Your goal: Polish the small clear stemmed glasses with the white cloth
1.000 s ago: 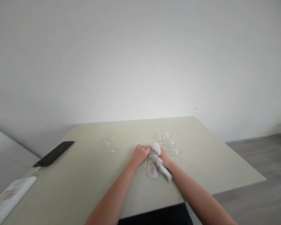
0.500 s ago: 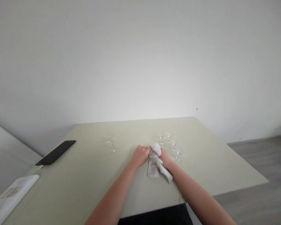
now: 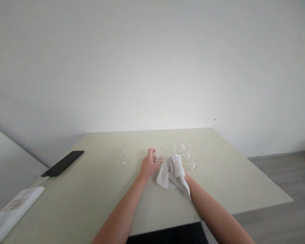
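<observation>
Left hand (image 3: 149,165) is half curled, fingers apparently round a faint clear glass (image 3: 163,157) over mid-table (image 3: 99,193); right hand (image 3: 186,174) is largely covered by the white cloth (image 3: 168,175), so finger spread can't be told. Glass should be treated as light, rigid, slick, fragile, best held gently low down; cloth, just near-right, looks soft, pinchable anywhere.

White cloth (image 3: 171,172) (loosely draped) mostly covers the right hand (image 3: 186,174); left fingers (image 3: 151,151) hold clear glass (image 3: 162,153).
</observation>
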